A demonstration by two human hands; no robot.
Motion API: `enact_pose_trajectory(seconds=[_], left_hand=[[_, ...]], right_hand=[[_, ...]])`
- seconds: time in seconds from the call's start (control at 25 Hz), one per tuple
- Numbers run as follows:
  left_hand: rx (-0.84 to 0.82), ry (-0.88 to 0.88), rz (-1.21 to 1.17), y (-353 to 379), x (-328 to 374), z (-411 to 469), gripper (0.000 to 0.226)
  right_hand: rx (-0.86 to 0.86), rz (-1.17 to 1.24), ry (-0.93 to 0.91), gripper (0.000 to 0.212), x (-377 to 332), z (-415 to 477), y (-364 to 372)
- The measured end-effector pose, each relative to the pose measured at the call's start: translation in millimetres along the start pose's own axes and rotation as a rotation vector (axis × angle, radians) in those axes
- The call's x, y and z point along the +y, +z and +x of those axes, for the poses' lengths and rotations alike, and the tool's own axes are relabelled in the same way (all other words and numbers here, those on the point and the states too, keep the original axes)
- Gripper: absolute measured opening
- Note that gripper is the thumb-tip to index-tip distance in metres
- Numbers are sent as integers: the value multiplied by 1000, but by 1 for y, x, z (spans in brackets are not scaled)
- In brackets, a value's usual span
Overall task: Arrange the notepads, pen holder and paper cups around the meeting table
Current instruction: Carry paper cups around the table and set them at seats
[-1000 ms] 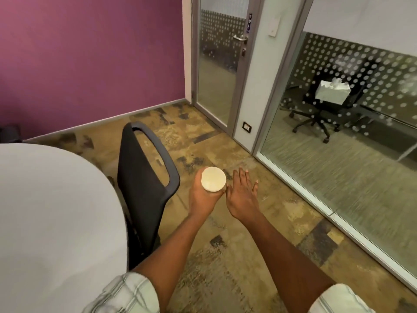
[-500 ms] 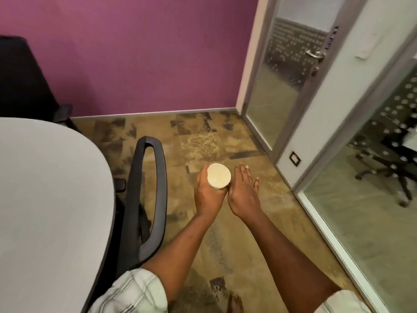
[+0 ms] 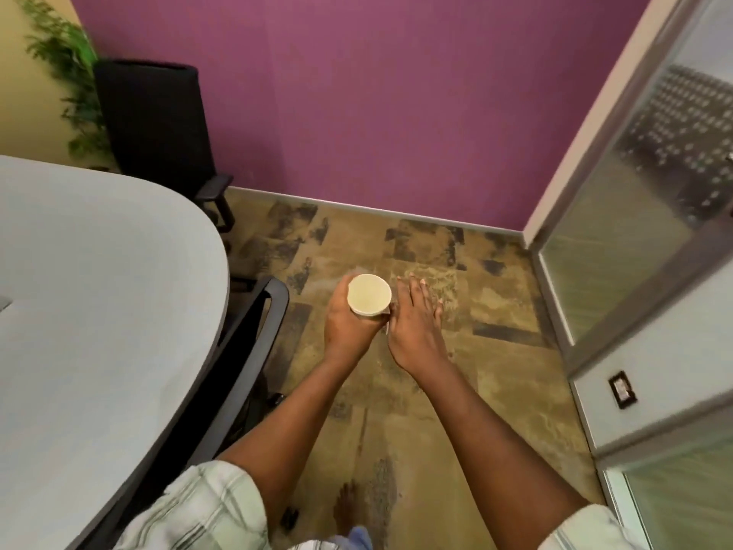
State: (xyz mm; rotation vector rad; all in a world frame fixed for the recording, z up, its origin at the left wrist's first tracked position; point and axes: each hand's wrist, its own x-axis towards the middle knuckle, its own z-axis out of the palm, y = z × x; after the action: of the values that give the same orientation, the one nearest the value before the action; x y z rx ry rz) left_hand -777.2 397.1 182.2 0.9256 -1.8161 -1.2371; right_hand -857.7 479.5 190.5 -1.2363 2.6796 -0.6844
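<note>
My left hand [image 3: 349, 329] is wrapped around a white paper cup [image 3: 369, 294], held upright over the floor with its empty inside facing me. Right beside it, my right hand [image 3: 416, 327] is flat with its fingers straight and holds nothing; its edge is close to the cup. The grey meeting table [image 3: 99, 291] fills the left side, and its rounded end is about a chair's width left of the cup. No notepads or pen holder are in sight.
A black office chair [image 3: 254, 351] is tucked against the table edge, just left of my left arm. Another black chair [image 3: 158, 125] stands at the purple wall, with a green plant [image 3: 63, 73] behind it. A glass door and partition [image 3: 634, 192] close off the right.
The view has swung left: the glass door slid to the right edge and the purple wall, far chair and plant came into sight. Both hands kept their pose, the cup still in my left hand.
</note>
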Motion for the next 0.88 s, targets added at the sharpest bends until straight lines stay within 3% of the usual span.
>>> enact_pose_trajectory(seconds=[0.2,0.32,0.52,0.72,0.88], left_hand=[[86,-70,-23,36,-24,74,67],[170,-198,-45,53,-42,122,66],[237,-282,-35,56,-69,207,67],[302,-334,54,50,-99,277,68],[381,-404,116,42,-129,332,74]], right_hand=[[-60,143,-107,48,7,89,21],[-128,209,-93,55,3,144,41],[-228,217,-147,54,-8,239,69],[-343,182,-276,57,-26,329,94],[-479,122,-422,48,-40,410,131]])
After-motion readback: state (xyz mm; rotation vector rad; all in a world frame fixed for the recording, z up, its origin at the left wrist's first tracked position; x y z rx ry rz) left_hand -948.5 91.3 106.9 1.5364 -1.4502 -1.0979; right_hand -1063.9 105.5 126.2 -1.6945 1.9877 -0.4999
